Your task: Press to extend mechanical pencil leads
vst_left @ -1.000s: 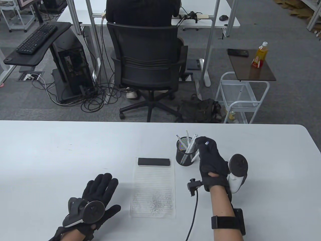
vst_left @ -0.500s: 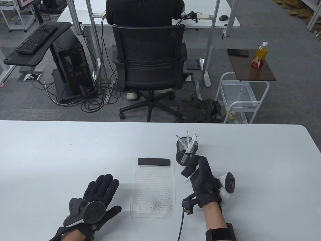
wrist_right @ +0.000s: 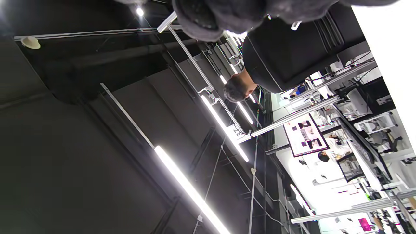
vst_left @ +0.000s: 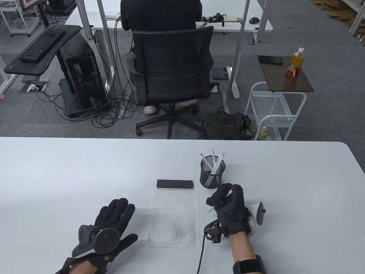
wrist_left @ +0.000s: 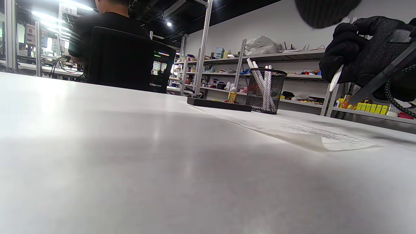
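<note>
Right hand (vst_left: 229, 205), fingers clamped on mechanical pencil (vst_left: 221, 201); its tip slants down-left toward paper (vst_left: 174, 217); left hand (vst_left: 109, 225) lies splayed flat.

On the bench (vst_left: 57, 171), the paper sheet (vst_left: 174, 217) lies between the two hands, a flat block (vst_left: 174, 184) resting on its far end. The mesh cup (vst_left: 212, 171) holding pencils (vst_left: 212, 159) stands just right of the block, behind the right hand (vst_left: 231, 211); the left hand (vst_left: 109, 225) lies left of the sheet.
</note>
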`<state>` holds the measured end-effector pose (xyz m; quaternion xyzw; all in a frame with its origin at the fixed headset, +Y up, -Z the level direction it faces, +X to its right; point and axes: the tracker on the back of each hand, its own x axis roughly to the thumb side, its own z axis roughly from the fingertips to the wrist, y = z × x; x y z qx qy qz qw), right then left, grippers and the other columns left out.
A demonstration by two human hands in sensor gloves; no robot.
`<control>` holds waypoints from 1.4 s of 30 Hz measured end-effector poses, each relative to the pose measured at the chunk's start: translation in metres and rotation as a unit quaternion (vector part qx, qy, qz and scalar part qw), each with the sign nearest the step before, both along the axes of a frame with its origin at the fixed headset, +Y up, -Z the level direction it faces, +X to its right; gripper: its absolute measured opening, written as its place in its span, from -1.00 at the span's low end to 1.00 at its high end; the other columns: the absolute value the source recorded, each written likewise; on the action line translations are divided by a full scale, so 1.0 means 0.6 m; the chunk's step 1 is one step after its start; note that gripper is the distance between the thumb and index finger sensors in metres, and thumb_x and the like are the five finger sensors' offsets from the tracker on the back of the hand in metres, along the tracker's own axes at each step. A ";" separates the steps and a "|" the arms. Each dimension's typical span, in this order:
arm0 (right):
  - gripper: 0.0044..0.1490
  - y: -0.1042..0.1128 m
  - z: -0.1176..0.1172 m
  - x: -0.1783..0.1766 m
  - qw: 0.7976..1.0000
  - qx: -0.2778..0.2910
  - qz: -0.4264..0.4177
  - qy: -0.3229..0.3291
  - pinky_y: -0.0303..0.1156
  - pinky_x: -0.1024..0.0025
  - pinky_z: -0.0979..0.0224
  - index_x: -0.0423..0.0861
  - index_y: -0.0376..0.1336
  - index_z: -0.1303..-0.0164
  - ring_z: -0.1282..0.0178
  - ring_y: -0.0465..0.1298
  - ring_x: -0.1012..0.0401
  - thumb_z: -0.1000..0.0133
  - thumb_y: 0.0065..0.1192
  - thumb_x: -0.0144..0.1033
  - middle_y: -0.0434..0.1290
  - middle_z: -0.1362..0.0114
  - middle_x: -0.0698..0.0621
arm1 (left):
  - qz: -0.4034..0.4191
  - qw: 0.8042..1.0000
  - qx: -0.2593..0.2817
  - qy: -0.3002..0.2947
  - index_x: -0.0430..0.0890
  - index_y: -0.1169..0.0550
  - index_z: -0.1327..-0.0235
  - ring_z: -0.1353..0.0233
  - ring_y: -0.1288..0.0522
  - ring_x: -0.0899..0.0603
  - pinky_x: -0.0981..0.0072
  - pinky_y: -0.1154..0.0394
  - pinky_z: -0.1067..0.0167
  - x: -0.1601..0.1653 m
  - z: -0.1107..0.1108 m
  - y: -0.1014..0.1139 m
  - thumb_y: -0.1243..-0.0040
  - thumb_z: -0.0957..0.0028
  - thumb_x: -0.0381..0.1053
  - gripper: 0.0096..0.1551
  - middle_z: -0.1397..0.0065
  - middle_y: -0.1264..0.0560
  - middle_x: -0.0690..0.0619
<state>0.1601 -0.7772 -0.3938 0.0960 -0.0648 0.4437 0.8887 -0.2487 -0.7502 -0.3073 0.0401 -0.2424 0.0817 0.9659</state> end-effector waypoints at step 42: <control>-0.16 -0.018 -0.001 -0.024 0.999 0.021 -0.010 0.022 0.44 -0.32 -0.12 -0.22 0.44 0.04 0.22 0.51 -0.10 -0.28 -0.19 0.30 0.52 0.20 -0.09 | -0.001 1.000 0.004 0.000 0.03 0.12 -0.67 -0.70 0.11 -0.41 -0.39 0.06 -0.51 -0.001 -0.001 -0.001 -0.06 0.03 0.43 0.14 -0.73 0.19 -0.13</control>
